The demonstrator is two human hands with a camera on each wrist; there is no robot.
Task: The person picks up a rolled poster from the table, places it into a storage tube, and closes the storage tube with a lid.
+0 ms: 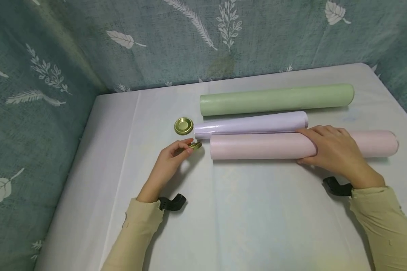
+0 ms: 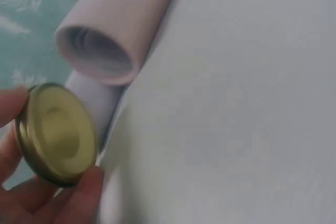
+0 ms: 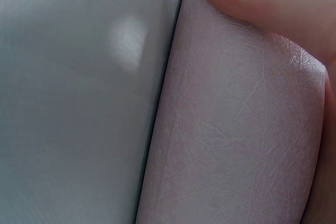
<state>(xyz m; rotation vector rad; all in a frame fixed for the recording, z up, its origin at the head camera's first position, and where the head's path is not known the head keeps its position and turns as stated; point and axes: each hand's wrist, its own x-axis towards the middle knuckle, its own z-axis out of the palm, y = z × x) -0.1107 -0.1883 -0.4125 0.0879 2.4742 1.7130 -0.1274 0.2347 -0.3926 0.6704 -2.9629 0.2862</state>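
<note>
My left hand pinches a gold jar lid by its edge, tilted up over the table near the left ends of the rolls. A second gold jar lid lies flat just beyond that hand. Across a pink roll my right hand is spread, thumb on the near side and fingers over the far side, gripping it. In the left wrist view the pink roll's open end shows coiled layers inside. The right wrist view is filled by the roll's creased surface and part of the hand.
Behind the pink roll lies a thinner lilac roll, close alongside it. Farther back is a long green roll. All rest on a white-covered table, with a leaf-patterned teal curtain along the back and left.
</note>
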